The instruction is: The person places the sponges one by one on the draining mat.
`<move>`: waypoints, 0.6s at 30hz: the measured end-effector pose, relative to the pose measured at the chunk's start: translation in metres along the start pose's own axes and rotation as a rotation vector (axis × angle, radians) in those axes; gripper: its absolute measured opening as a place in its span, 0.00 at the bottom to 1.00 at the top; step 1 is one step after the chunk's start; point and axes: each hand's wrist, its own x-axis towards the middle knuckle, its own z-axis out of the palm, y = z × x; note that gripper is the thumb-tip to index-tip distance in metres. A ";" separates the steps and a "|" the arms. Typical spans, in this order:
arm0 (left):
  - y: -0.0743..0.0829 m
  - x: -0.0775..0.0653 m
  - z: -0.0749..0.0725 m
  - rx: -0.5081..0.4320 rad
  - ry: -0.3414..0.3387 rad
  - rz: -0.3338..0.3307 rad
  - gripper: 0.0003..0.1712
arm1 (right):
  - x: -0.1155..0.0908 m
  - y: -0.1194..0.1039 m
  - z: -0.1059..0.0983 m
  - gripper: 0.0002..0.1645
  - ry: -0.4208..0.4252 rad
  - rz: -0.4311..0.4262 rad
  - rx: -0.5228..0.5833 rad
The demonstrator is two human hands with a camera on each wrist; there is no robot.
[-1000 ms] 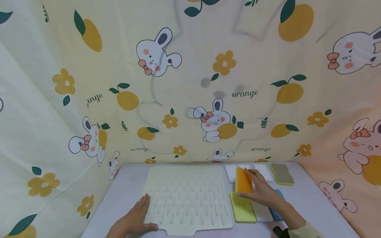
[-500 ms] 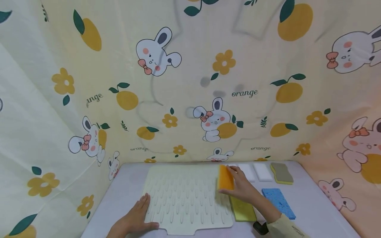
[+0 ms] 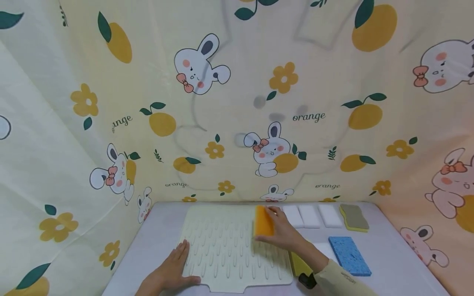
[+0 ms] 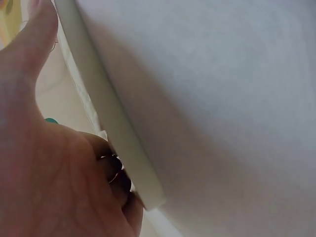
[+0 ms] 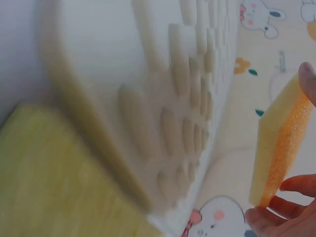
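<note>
My right hand (image 3: 283, 233) holds an orange sponge (image 3: 263, 222) on edge above the right part of a cream board with raised ridges (image 3: 226, 263). In the right wrist view the sponge (image 5: 276, 153) shows a pale yellow layer against the orange one, pinched between thumb and fingers, apart from the board. My left hand (image 3: 168, 267) rests against the board's left edge, fingers stretched along it and thumb by the front corner. The left wrist view shows this hand (image 4: 64, 168) touching the board's thick rim (image 4: 111, 108).
Right of the board lie a yellow sponge (image 3: 299, 266), partly behind my right arm, and a blue sponge (image 3: 349, 255). Several white pads (image 3: 309, 216) and a grey-and-yellow sponge (image 3: 354, 218) lie at the back right. A printed curtain (image 3: 229, 107) surrounds the table.
My right hand has carried the orange sponge leftward from above the yellow sponge to over the board. The blue sponge has come into full view. The left hand stays in place.
</note>
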 end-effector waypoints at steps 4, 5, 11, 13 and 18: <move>0.000 0.001 0.001 0.010 -0.005 -0.017 0.78 | 0.008 -0.007 0.012 0.69 -0.022 0.011 0.005; -0.001 0.001 0.001 0.014 -0.005 -0.015 0.78 | 0.010 -0.008 0.015 0.69 -0.024 0.007 0.007; -0.001 0.006 0.001 0.034 -0.012 -0.011 0.79 | 0.021 -0.019 0.029 0.70 -0.032 -0.022 0.033; -0.001 0.006 0.000 0.032 -0.021 -0.015 0.79 | 0.025 -0.023 0.034 0.70 -0.038 -0.024 0.038; -0.002 0.007 0.001 0.029 -0.040 -0.022 0.79 | 0.034 -0.033 0.044 0.70 -0.060 -0.026 0.047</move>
